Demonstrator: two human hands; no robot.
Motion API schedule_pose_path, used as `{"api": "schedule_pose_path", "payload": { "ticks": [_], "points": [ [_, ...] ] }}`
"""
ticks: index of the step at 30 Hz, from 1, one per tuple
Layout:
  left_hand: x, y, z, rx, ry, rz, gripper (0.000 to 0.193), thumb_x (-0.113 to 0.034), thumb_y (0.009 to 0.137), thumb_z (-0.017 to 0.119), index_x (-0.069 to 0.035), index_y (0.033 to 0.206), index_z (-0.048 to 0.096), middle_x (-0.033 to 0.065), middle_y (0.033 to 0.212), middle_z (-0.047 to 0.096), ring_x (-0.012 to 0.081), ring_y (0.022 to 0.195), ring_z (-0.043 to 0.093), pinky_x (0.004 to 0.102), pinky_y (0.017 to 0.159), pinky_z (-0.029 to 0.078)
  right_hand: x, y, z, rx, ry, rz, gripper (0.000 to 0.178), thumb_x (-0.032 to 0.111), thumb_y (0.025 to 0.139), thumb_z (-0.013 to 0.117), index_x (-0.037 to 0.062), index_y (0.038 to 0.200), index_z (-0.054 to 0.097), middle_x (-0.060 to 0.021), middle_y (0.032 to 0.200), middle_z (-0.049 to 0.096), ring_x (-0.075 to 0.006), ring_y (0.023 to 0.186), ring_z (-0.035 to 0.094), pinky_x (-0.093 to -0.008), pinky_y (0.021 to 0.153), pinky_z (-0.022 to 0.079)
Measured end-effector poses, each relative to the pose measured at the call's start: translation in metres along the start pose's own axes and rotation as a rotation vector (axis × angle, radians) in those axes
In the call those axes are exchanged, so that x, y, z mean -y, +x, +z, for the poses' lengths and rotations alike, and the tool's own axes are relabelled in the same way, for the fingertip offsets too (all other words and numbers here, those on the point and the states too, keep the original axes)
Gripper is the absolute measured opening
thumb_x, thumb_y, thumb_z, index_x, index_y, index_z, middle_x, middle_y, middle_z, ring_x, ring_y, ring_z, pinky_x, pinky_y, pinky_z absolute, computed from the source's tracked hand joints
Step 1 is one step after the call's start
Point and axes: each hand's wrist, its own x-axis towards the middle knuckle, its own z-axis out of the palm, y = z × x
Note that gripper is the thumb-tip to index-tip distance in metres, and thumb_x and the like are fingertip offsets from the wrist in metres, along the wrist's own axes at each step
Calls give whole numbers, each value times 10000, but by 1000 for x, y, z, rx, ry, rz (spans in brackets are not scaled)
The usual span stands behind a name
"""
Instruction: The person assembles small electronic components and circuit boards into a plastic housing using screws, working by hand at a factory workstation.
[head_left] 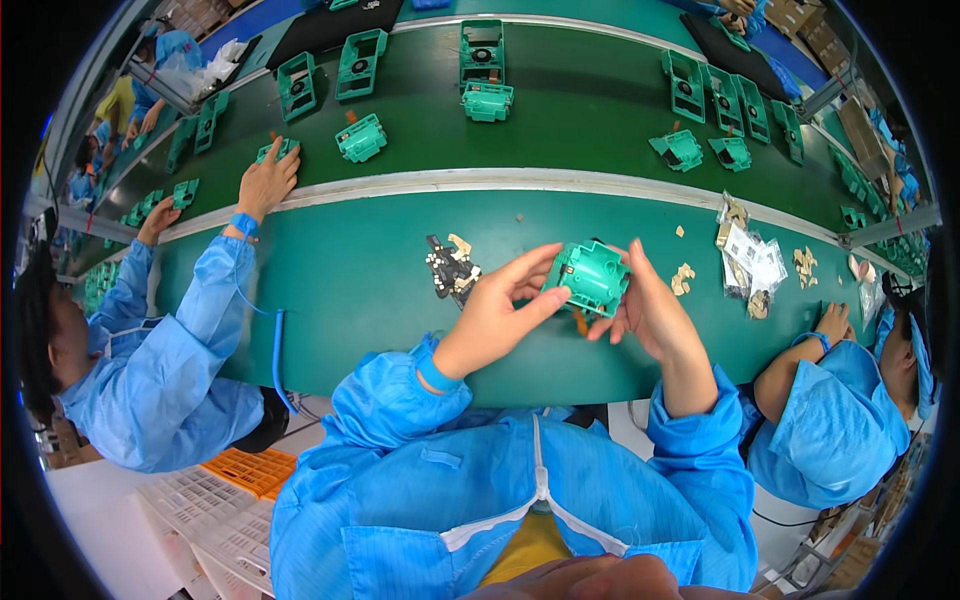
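While the green workbench mat [350,290] lay beside the conveyor belt [570,110], left hand [495,310] and right hand [650,310] each clasped the green moulded plastic housing [590,275] with curled fingers.

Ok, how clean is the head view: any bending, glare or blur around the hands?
Head view: belt edge bows strongly toward the rim, black corners; even overhead light, faint sheen on the belt; left hand, right hand and green housing are sharp.

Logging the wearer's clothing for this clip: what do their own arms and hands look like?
Both forearms wear loose, light blue smock sleeves with gathered elastic cuffs. The left hand and right hand are bare, with no gloves. A blue band sits at the left wrist.
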Motion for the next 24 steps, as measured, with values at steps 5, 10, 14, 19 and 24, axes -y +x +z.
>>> {"api": "schedule_pose_path", "payload": {
  "ticks": [5,10,14,19,24],
  "points": [
    [3,3,6,4,-280,-145,439,-95,969,633,32,1376,529,119,1270,643,173,1145,614,315,992,492,-37,-30,-14,-236,-119,-201,678,474,1042,436,48,1538,257,-188,1125,659,-227,855,697,-266,661,543],
    [-5,22,-3,306,-76,-300,330,-134,987,585,29,1271,627,101,1172,687,149,1100,611,279,966,472,-54,-25,-15,-341,-100,-487,610,246,1046,507,61,1557,228,-199,1219,627,-232,1062,639,-314,846,522],
    [20,35,1,431,-72,-376,297,-200,998,605,-3,1212,662,57,1093,695,116,983,631,257,872,500,-70,-25,-9,-205,-7,-438,626,165,1031,521,56,1559,203,-194,1232,630,-237,1061,645,-347,905,513],
    [26,41,14,374,110,-364,367,-283,999,603,-5,1237,638,68,1048,708,123,932,636,271,842,505,-90,-24,-7,-320,-182,-415,744,19,961,592,24,1556,147,-203,1172,642,-212,1064,645,-306,848,534],
    [28,29,20,47,152,-202,437,-243,961,660,-11,1320,568,105,1281,616,209,1145,583,348,975,471,-91,-38,1,-360,-186,-308,761,19,937,629,24,1546,172,-200,1176,633,-189,1048,644,-274,816,528]
  ]
}}
